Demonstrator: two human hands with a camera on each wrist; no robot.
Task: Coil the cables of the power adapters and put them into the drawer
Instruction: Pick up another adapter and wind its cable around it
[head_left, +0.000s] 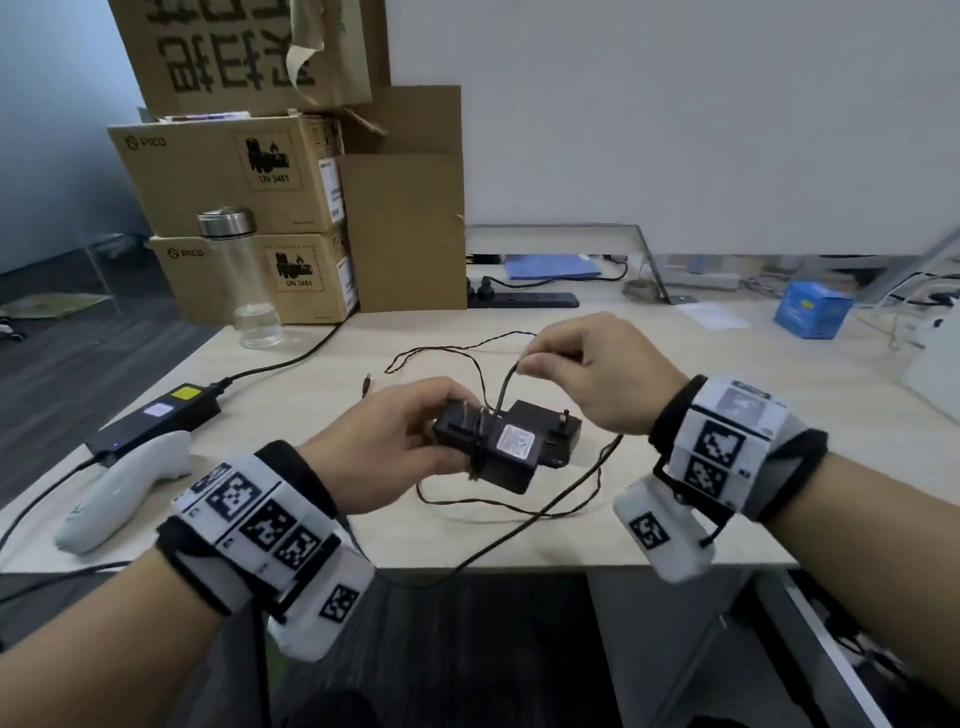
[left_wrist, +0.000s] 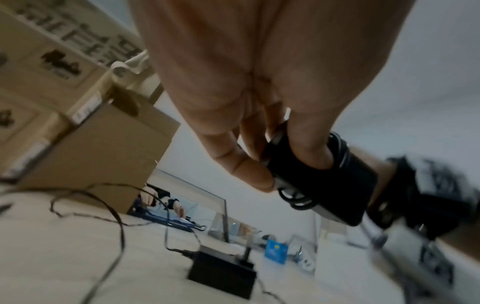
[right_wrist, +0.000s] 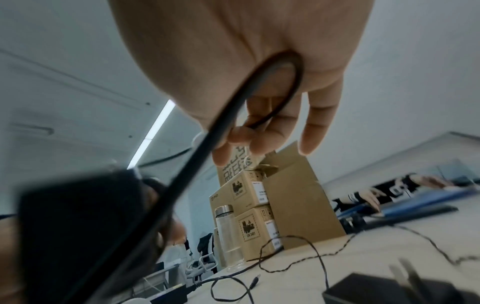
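My left hand (head_left: 441, 423) grips a black power adapter (head_left: 498, 449) with a white label, held just above the desk. Its thin dark cable (head_left: 500, 397) rises to my right hand (head_left: 530, 364), which pinches it between thumb and forefinger. In the left wrist view a few turns of cable (left_wrist: 337, 148) lie around the adapter (left_wrist: 324, 185). The right wrist view shows the cable (right_wrist: 259, 82) looping through my fingers. A second black adapter (head_left: 558, 431) lies on the desk right behind. Loose cable (head_left: 519, 514) trails over the desk edge; a barrel plug (head_left: 367, 387) lies to the left. No drawer is clearly visible.
Stacked cardboard boxes (head_left: 234, 176) and a glass bottle (head_left: 249, 280) stand at the back left. A black power brick (head_left: 156, 415) and a white controller (head_left: 119, 488) lie at the left. A power strip (head_left: 519, 299) and a blue box (head_left: 813, 309) sit further back.
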